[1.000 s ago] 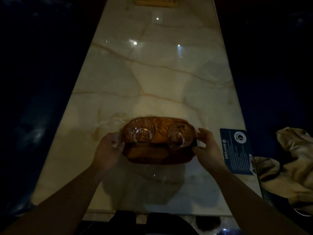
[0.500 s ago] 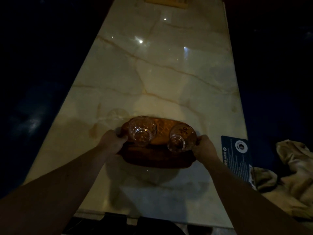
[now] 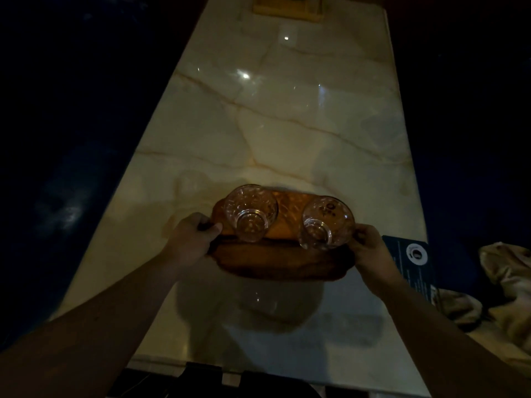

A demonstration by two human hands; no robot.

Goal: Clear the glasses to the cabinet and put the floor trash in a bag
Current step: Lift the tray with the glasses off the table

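Change since earlier frames: both hands have closed onto the ends of the wooden tray (image 3: pixel 275 261), and I read it as raised off the worktop (image 3: pixel 287 133) now, with a round shadow on the marble under it; a second ago the hands were only beside it.
Left hand (image 3: pixel 192 239): fingers (image 3: pixel 212 226) curled shut around the tray's left end, thumb on top of the rim, the rest wrapped underneath.
Right hand (image 3: pixel 370 251): fingers closed on the tray's right end, thumb up against the rim just beside the right glass; I cannot tell whether it touches the glass.
Left glass (image 3: pixel 250 212): clear, upright on the left half of the tray, apart from the left thumb.
Right glass (image 3: pixel 326 222): clear, upright on the right half, its rim overhanging the tray's right end as seen from the head view.
Tray: level or nearly so, held between the two hands over the near part of the worktop.
Card (image 3: pixel 411 268): dark blue printed sheet at the worktop's right edge, just right of my right hand.
Cloth (image 3: pixel 505 282): crumpled pale fabric off the right side, beyond the card.
Wooden block (image 3: pixel 287 8): at the far end of the worktop, well apart from the tray.
Lighting: very dim; floor detail not readable.
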